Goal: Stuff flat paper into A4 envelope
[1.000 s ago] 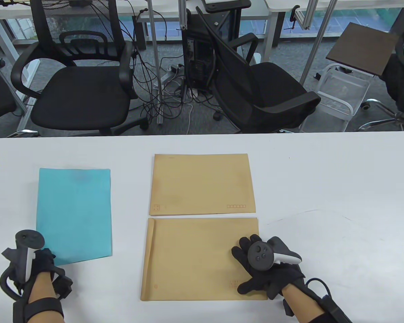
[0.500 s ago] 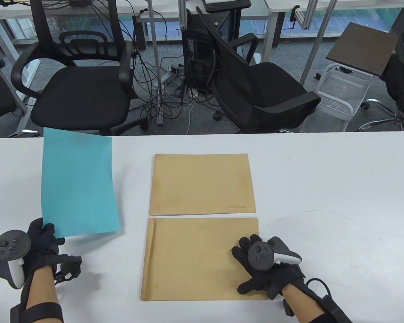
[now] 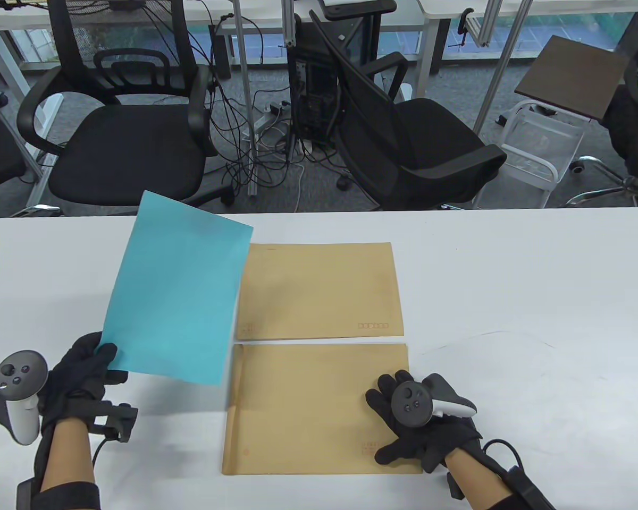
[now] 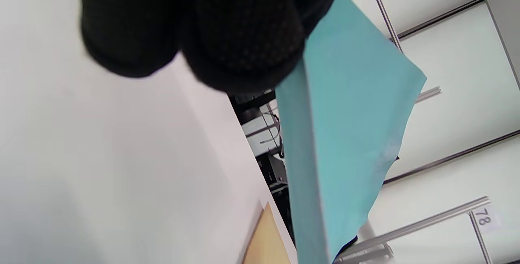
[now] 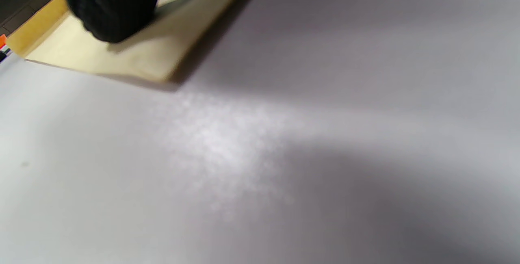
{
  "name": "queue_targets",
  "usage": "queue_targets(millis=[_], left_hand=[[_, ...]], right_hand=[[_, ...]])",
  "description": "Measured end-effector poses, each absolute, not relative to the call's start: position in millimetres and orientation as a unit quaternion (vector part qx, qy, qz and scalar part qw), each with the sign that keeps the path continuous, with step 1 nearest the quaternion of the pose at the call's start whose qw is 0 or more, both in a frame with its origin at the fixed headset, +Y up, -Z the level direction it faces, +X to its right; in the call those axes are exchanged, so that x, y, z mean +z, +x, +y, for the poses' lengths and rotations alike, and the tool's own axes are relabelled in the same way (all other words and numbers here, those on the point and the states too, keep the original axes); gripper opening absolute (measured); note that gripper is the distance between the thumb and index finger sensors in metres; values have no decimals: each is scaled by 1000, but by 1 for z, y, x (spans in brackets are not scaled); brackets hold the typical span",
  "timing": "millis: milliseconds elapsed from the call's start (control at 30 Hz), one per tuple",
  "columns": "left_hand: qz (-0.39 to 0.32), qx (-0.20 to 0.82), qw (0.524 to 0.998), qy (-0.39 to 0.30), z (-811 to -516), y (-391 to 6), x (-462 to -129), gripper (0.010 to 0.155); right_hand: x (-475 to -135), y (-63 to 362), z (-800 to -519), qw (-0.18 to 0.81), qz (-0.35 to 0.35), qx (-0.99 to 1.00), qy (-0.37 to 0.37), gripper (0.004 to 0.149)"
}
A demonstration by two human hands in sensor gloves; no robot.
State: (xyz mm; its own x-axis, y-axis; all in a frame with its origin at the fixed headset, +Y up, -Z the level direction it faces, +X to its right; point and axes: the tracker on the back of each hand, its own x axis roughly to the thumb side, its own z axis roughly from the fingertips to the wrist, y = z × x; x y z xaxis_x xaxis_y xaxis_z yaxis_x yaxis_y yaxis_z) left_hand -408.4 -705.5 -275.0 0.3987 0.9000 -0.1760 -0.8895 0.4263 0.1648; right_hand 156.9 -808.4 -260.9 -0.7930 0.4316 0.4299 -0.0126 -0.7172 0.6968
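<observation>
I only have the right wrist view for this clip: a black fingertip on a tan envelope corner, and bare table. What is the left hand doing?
Observer: The left hand pinches one corner of a blue paper sheet and holds it up off the table.
Operator: Is any of it in the envelope yet?
Observer: No. The sheet is in the air to the left of the near envelope, which has a fold line along its left end.
Operator: Just one envelope?
Observer: Two. A second envelope lies just beyond the near one. The right hand rests on the near one's right end.
</observation>
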Motion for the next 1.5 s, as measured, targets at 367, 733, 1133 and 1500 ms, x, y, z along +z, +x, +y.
queue_targets(millis=[367, 733, 1133, 1500], left_hand=[[59, 516, 850, -89, -685, -380, -286, 41], [42, 461, 862, -206, -653, -355, -300, 42], [95, 279, 933, -208, -563, -341, -297, 42], [129, 169, 956, -204, -519, -316, -292, 42]], right_hand=[[-261, 157, -809, 126, 354, 879, 295, 103], [-261, 157, -809, 133, 357, 877, 294, 99], [-261, 157, -810, 134, 357, 877, 293, 99], [-261, 157, -810, 135, 357, 877, 293, 99]])
